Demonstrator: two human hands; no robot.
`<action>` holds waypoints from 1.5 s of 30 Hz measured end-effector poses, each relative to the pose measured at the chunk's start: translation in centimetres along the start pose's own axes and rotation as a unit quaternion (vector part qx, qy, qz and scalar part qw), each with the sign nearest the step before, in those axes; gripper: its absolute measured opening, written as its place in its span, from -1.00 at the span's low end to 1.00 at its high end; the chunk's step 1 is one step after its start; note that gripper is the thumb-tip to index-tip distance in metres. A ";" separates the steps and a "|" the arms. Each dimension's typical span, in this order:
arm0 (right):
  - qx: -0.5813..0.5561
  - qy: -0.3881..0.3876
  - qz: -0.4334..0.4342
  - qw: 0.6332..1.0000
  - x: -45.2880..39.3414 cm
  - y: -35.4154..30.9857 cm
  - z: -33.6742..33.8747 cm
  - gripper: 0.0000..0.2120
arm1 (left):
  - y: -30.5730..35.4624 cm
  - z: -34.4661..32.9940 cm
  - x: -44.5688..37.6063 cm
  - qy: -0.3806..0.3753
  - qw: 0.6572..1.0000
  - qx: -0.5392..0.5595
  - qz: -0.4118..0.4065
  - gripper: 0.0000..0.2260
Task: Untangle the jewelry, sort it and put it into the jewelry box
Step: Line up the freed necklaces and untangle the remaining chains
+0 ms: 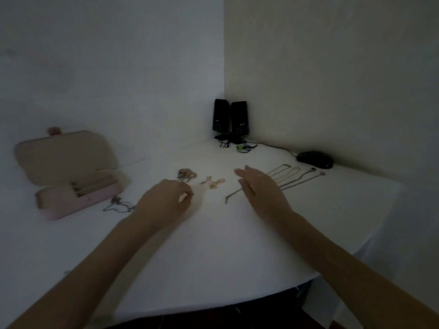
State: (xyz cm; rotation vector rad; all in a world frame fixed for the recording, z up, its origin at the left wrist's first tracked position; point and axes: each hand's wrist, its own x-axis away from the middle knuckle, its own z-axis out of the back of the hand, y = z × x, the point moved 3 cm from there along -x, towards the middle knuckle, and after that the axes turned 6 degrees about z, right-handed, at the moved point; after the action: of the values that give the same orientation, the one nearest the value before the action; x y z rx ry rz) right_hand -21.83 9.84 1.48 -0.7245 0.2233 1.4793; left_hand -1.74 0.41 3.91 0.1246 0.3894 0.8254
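We look down on a white-covered table [213, 245] set into a dim room corner. A pink jewelry box [71, 184] lies open at left, a dark chain [118, 206] just beside it. Rings [186, 174], gold pieces [212, 182] and straightened necklaces [285, 176] lie mid-table. Our left hand [166, 200] curls, thumb meeting fingertips; whether it pinches anything we cannot tell. Our right hand [259, 188] hovers spread. Two black speakers [230, 119] and a mouse [314, 159] sit behind.

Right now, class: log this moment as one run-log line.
left hand: fingers curled, hold unclear | right hand: open above chains | jewelry box: open
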 end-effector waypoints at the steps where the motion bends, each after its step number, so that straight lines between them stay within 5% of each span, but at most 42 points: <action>1: -0.029 -0.013 0.023 0.999 -0.8 -2.2 -1.2 -0.64 | -1.9 1.0 0.9 0.003 0.998 -0.058 0.029 -0.79; 4: -0.091 -0.086 0.097 0.987 -3.1 -9.1 -5.7 -0.60 | -7.4 2.6 4.3 -0.010 0.989 -0.117 0.089 -0.71; 8: -0.110 -0.247 0.097 0.958 -4.9 -14.3 -11.5 -0.45 | -11.1 1.5 7.5 -0.061 0.993 -0.062 0.075 -0.54; 11: -0.135 -0.155 0.125 0.971 -5.7 -14.8 -12.3 -0.77 | -10.9 1.3 8.2 -0.023 0.998 0.005 0.064 -0.44; 14: -0.129 -0.108 0.113 0.979 -5.7 -14.0 -11.8 -0.85 | -10.5 1.5 7.6 0.013 0.997 0.063 0.052 -0.47; 17: -0.204 -0.053 0.043 0.977 -5.7 -13.0 -11.0 -0.91 | -10.8 1.1 5.8 0.045 0.996 0.046 0.058 -0.72; 24: -0.411 0.032 -0.106 0.905 -7.0 -9.6 -9.8 -0.83 | -9.5 -1.1 1.9 0.053 0.998 0.034 -0.005 -0.94; 29: -0.539 0.020 -0.176 0.824 -7.5 -8.9 -8.1 -0.82 | -8.2 -1.6 -0.1 0.066 0.986 0.153 0.015 -0.94; 32: -0.591 0.000 -0.163 0.790 -7.5 -9.2 -7.9 -0.82 | -7.4 -1.9 -1.1 0.072 0.953 0.290 0.055 -0.83; 36: -0.591 -0.031 -0.148 0.793 -7.4 -9.5 -8.2 -0.80 | -7.8 -1.6 -1.0 0.031 0.898 0.432 0.077 -0.99; 39: -0.597 -0.027 -0.172 0.783 -7.5 -9.4 -8.1 -0.86 | -9.1 -1.0 -0.7 0.045 0.868 0.480 0.115 -0.90; 43: -0.646 -0.015 -0.220 0.731 -7.5 -9.2 -8.0 -0.88 | -9.8 -0.3 -1.0 0.031 0.695 0.682 0.225 -0.77; 45: -0.668 -0.018 -0.219 0.711 -7.4 -9.6 -7.9 -0.87 | -9.5 0.1 -1.0 0.016 0.644 0.729 0.230 -0.69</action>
State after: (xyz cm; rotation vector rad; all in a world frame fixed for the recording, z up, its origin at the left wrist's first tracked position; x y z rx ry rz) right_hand -11.34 -0.04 2.43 -1.7367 -1.1362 0.9871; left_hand 4.26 -6.77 1.88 1.8116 1.0239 0.8126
